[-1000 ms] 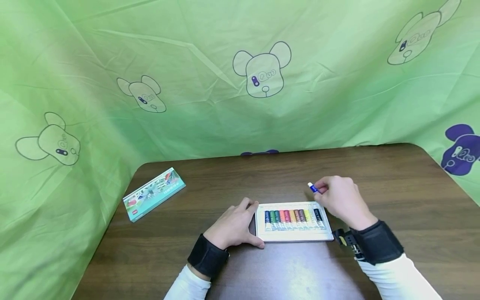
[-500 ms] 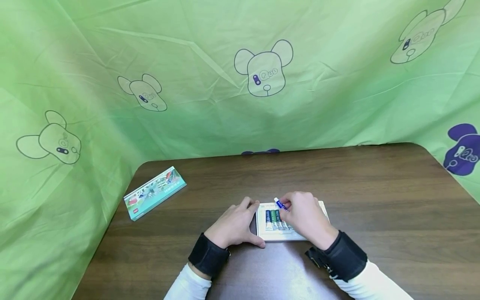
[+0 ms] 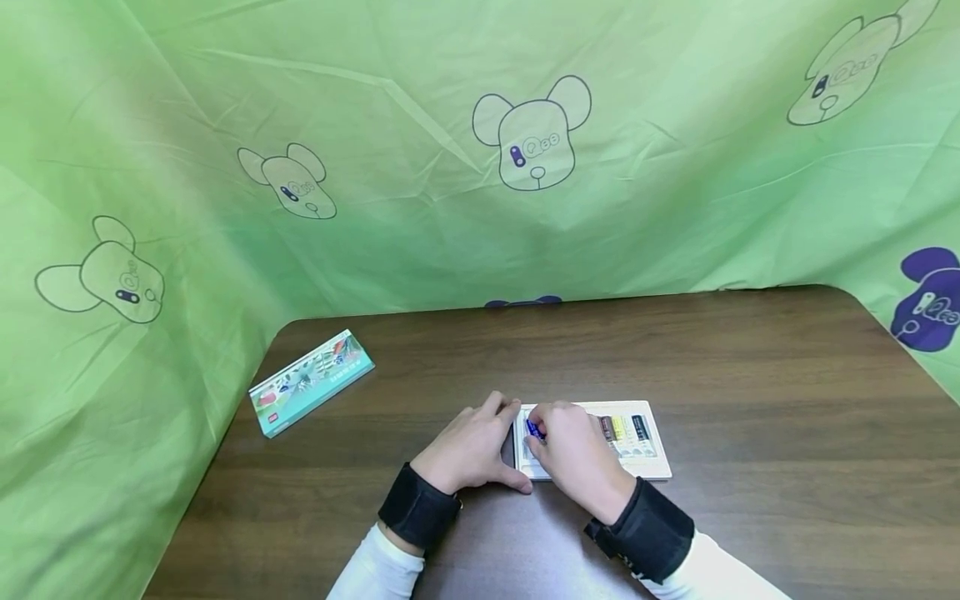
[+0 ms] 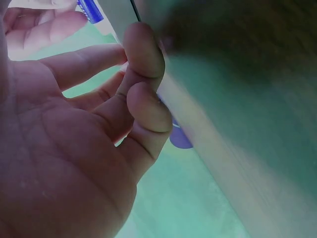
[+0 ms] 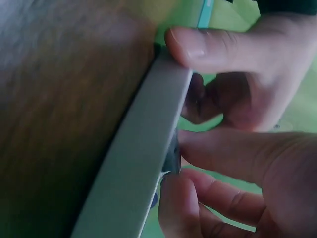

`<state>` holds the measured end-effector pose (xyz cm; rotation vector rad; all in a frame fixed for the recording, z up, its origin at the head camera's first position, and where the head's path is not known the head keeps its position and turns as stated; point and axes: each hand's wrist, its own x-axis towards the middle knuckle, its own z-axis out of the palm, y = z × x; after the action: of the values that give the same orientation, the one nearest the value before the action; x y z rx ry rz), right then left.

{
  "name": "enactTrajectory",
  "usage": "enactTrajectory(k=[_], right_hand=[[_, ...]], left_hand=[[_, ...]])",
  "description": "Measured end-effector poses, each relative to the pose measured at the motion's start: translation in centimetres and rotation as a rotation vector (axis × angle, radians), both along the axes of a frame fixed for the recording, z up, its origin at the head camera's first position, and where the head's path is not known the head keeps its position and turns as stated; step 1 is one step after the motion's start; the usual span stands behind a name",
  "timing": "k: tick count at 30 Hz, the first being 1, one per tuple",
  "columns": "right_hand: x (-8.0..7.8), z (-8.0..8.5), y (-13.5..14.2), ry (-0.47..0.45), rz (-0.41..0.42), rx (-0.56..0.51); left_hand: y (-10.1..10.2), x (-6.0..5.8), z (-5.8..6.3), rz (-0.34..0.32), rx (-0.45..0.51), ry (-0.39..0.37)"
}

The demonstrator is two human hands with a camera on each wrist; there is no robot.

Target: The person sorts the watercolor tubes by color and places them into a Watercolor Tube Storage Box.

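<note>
A white tray (image 3: pixel 651 468) of small paint tubes lies flat on the table. My left hand (image 3: pixel 468 450) holds its left end, thumb at the near corner and fingers at the far one. Over the tray's left part, my right hand (image 3: pixel 577 462) pinches a blue paint tube (image 3: pixel 534 428) between thumb and fingers. The tube's blue label (image 4: pixel 91 11) and pale cap show in the left wrist view. Brown, yellow and black tubes (image 3: pixel 640 428) are visible at the right of the tray. My right hand hides the others. The right wrist view shows the tray's side wall (image 5: pixel 133 144).
A teal printed box (image 3: pixel 311 385) lies at an angle near the table's left edge. The brown wooden table (image 3: pixel 765 392) has rounded far corners. Behind it hangs a green cloth (image 3: pixel 405 208) with cartoon animal heads.
My right hand has carried the blue paint tube leftward from beyond the tray's far right corner, down to its left end. My left hand stays on the tray.
</note>
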<state>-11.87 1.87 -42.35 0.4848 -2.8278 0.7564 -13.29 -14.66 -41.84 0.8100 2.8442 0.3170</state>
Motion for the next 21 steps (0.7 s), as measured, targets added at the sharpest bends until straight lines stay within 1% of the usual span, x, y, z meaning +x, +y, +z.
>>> enactTrajectory(k=[4,8,12,16,21], right_hand=[[0.12,-0.18,-0.4,0.017,0.039,0.0],[0.17,-0.18,-0.37,0.043,0.102,0.017],[0.1,0.19,-0.03,0.028,0.165,0.03],[0.03,0.38,0.26,0.0,0.179,0.048],[0.07,0.19,0.26,0.013,0.179,0.076]], left_hand=[[0.0,-0.03,0.0,-0.007,0.005,0.005],[0.0,0.0,0.05,-0.009,0.003,0.008],[-0.03,-0.03,0.03,-0.008,-0.003,0.009],[-0.03,-0.08,-0.01,-0.007,-0.009,0.005],[0.0,-0.08,-0.02,-0.001,-0.013,-0.005]])
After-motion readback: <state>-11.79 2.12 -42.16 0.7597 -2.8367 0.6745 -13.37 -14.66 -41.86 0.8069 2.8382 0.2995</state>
